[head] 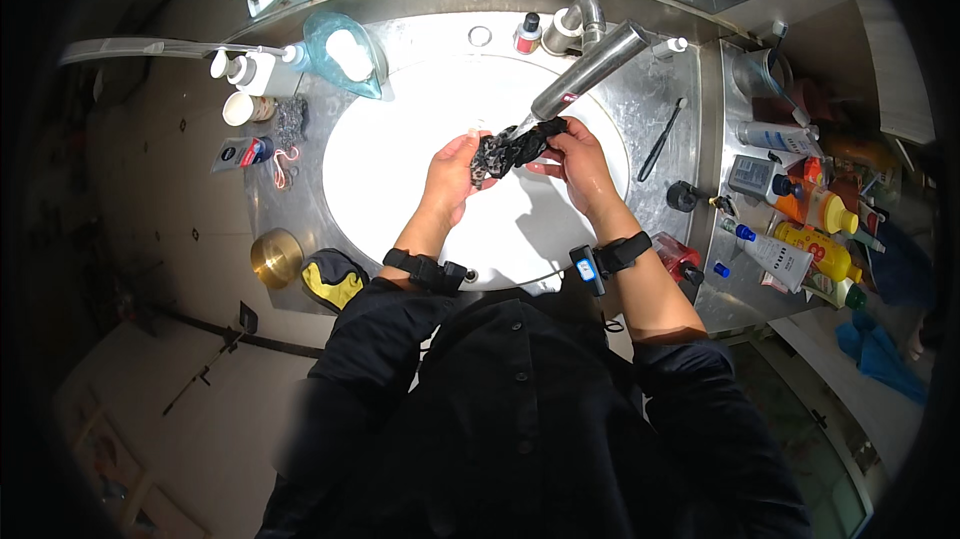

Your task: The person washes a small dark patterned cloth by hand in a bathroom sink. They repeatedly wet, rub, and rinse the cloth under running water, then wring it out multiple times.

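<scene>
A dark, wet, bunched-up patterned cloth is stretched between my two hands over the white washbasin. My left hand grips its left end, where a lighter speckled pattern shows. At the other end, the fingers and thumb of my right hand pinch the black part. Just above the cloth is the mouth of a metal faucet, with water running from it onto the fabric. Some of my fingers are hidden behind the cloth.
Left of the basin are a teal soap dish with white soap, a pump bottle, a paper cup, a gold-coloured metal bowl and a yellow-and-black cloth item. On the right lie a toothbrush and several bottles and tubes.
</scene>
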A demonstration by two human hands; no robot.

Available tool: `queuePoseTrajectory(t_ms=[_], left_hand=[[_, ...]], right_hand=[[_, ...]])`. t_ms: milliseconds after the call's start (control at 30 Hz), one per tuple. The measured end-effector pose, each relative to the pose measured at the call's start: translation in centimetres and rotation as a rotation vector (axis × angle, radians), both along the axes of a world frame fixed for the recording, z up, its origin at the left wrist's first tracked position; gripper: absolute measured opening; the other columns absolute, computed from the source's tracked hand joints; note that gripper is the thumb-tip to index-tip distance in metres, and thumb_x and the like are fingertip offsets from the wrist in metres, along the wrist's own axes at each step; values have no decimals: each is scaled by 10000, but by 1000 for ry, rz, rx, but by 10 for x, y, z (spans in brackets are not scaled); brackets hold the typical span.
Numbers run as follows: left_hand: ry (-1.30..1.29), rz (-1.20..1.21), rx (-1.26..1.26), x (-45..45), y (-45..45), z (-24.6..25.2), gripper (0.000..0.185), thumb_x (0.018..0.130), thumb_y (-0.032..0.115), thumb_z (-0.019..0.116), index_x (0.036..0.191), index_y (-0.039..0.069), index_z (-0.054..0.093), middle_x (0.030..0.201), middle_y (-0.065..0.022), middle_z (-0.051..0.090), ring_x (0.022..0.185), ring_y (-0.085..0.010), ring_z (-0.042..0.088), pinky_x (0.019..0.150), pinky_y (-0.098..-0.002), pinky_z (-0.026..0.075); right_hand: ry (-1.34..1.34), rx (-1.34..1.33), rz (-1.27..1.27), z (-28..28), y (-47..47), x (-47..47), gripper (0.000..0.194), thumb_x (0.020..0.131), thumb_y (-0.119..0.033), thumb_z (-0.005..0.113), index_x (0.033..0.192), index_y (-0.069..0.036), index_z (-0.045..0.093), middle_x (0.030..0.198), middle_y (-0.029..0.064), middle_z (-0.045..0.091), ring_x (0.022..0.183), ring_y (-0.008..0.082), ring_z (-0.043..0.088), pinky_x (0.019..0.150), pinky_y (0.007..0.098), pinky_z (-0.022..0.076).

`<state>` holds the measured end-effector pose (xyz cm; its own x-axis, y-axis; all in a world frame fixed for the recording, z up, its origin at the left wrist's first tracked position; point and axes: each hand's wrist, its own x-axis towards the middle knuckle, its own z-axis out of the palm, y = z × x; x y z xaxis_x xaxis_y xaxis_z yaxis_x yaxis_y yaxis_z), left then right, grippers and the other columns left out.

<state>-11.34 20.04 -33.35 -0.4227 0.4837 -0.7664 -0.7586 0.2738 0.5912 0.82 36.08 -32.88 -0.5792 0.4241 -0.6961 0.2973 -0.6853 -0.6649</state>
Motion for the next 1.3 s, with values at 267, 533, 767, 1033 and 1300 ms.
queuePoseTrajectory(t_ms=[267,533,767,1033,1300], left_hand=[[-117,109,205,-6,-9,-9,335,1010,289,558,1247,65,636,1132,-51,686,978,-129,644,793,-273,525],[-453,306,285,17,19,-14,455,984,465,588,1191,62,632,1126,-78,660,1023,-214,627,930,-414,510],[-566,359,488,35,25,-4,382,1087,266,386,1347,13,506,1348,-133,551,1259,-272,536,1081,-408,453],[-287,391,231,34,20,-1,361,1073,217,371,1301,-12,533,1233,-131,624,1112,-250,605,1014,-373,477],[-411,456,138,9,26,-13,624,997,542,432,1422,86,447,1434,-121,496,1322,-284,470,1092,-494,387]], right_hand=[[257,-303,-224,13,5,10,142,941,-154,493,973,-48,582,894,79,651,827,169,619,729,342,513],[202,126,-4,33,-49,-13,183,881,-134,730,869,-76,557,799,-11,554,750,110,556,712,269,469],[-12,1262,283,9,-71,-26,200,922,-191,662,901,0,607,909,163,627,848,351,592,787,433,467],[-375,547,97,-17,-36,-54,352,990,-283,567,935,59,629,880,247,652,877,416,631,776,490,490],[19,676,405,28,-99,-20,498,1047,-276,444,1465,-7,442,1577,234,349,1502,333,276,1203,363,247]])
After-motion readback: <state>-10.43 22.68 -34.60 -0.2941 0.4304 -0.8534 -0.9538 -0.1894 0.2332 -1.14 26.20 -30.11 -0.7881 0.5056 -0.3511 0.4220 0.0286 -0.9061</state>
